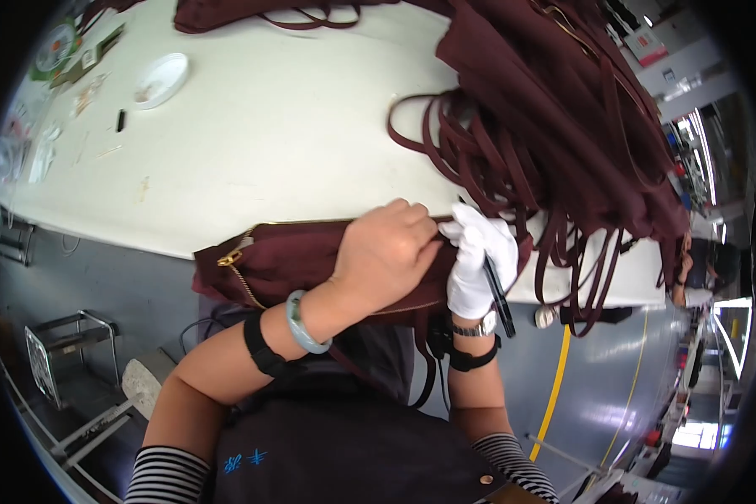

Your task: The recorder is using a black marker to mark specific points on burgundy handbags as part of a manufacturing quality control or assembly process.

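A maroon fabric bag point(302, 252) with a gold zipper lies along the near edge of the white table, partly over the person's lap. Its zipper pull point(230, 259) is at the left end. My bare left hand point(387, 252) is closed at the bag's upper edge; whether it pinches the fabric is hidden by the fingers. Beside it, my right hand point(479, 258), in a white glove, holds a black pen point(499, 296) that slants down past the palm. Its fingertips are close to the left hand, over the bag's right part.
A heap of maroon bags point(561, 126) with looped straps covers the table's right side, some straps hanging over the edge. Another maroon bag point(227, 14) lies at the far edge. A white plastic lid point(162, 80) and a small black object point(121, 120) lie at left. A metal-framed stool point(69, 353) stands left.
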A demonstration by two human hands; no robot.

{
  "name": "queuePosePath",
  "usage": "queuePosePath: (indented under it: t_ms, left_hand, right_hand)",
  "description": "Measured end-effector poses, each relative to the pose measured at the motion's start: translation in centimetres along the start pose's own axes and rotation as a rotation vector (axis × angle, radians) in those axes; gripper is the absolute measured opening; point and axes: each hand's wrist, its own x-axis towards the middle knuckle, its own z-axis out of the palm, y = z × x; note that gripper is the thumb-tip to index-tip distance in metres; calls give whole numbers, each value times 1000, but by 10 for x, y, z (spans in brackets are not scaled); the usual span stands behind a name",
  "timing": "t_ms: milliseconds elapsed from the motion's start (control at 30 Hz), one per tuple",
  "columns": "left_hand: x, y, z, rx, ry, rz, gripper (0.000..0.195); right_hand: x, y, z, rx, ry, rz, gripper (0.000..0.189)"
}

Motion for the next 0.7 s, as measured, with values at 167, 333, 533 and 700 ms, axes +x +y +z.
queuePosePath:
  t_ms: [167, 333, 533, 700]
  left_hand:
    - [-4, 12, 6, 31, -12, 57, 13]
    - [-6, 20, -34, 7, -44, 18, 15]
    - [62, 39, -147, -69, 194, -30, 14]
    - [187, 30, -223, -120, 348, 57, 22]
  right_hand:
    - [-26, -10, -19, 256, 257, 221, 37]
    - [-26, -26, -60, 180, 450, -288, 40]
    - [-19, -9, -122, 429, 634, -532, 42]
    - [2, -13, -125, 356, 640, -632, 43]
